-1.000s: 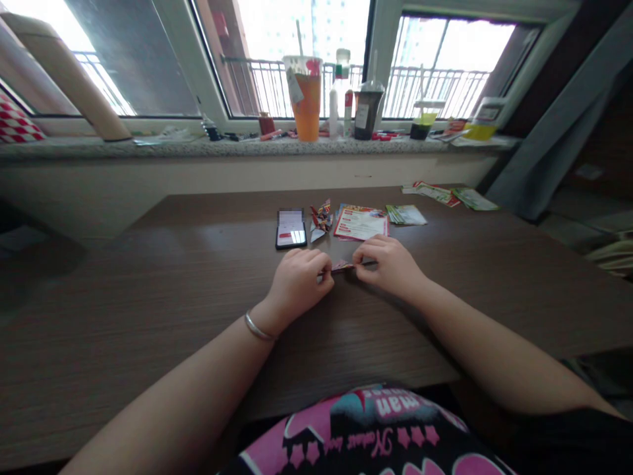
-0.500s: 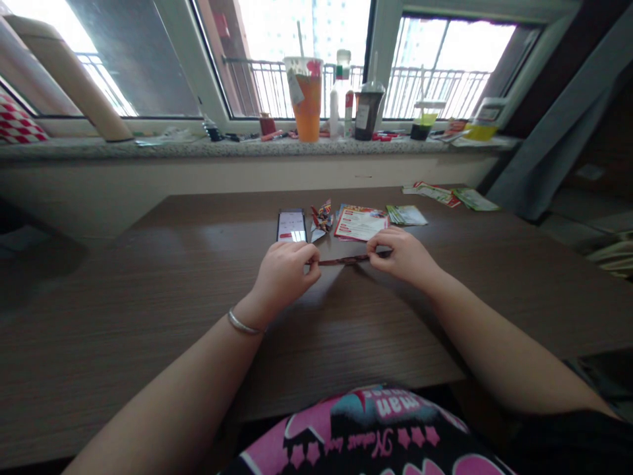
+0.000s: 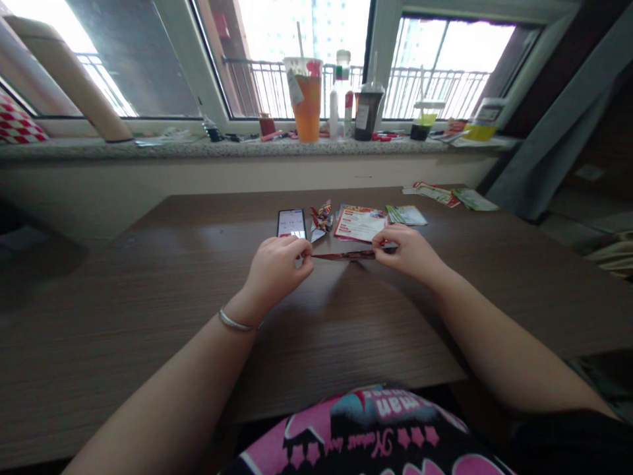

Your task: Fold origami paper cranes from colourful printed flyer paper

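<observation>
A thin, dark reddish-brown strip of folded paper (image 3: 343, 256) is stretched between my two hands, just above the table, seen nearly edge-on. My left hand (image 3: 281, 267) pinches its left end between thumb and fingers. At the other end, my right hand (image 3: 408, 251) pinches it the same way. Just beyond my left hand lies a phone (image 3: 291, 222) with its screen lit. To the phone's right sits a folded, colourful printed paper piece (image 3: 322, 219). A pile of red-and-white printed sheets (image 3: 361, 223) lies beyond the strip, partly behind my right hand.
Green printed packets (image 3: 406, 215) lie right of the sheets, with more printed cards (image 3: 435, 193) at the table's far right edge. On the windowsill (image 3: 237, 149) stand an orange drink cup (image 3: 309, 105), a dark drink cup (image 3: 366, 113) and a bottle (image 3: 340, 95).
My left hand has shifted left and slightly away from me, my right hand slightly right. More of the strip shows between them, and it looks wider.
</observation>
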### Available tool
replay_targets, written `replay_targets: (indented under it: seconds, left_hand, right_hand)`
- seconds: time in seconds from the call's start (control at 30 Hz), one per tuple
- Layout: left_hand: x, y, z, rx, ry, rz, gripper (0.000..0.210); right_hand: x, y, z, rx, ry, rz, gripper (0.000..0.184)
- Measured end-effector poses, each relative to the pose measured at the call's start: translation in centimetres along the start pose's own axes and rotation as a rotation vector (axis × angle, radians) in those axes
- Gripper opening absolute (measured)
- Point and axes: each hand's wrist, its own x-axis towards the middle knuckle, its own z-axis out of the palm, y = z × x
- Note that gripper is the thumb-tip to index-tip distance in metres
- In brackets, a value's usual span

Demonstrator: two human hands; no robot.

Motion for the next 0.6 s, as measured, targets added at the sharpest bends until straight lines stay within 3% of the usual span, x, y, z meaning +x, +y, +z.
replay_targets:
  seconds: [0.27, 0.47, 0.6]
  left_hand:
    - [-0.1, -1.0, 0.8, -0.070, 0.022, -0.096, 0.006]
    - [-0.6, 0.6, 1.2, -0.056, 0.080, 0.062, 0.017]
    - [-0.8, 1.4, 1.2, 0.045, 0.008, 0.186, 0.022]
  right_hand:
    - [0.0, 0.9, 0.1, 0.003, 0.055, 0.015, 0.008]
    - [-0.1, -1.1, 0.8, -0.102, -0.063, -0.093, 0.007]
    - [-0.3, -2.4, 1.6, -0.129, -0.057, -0.115, 0.006]
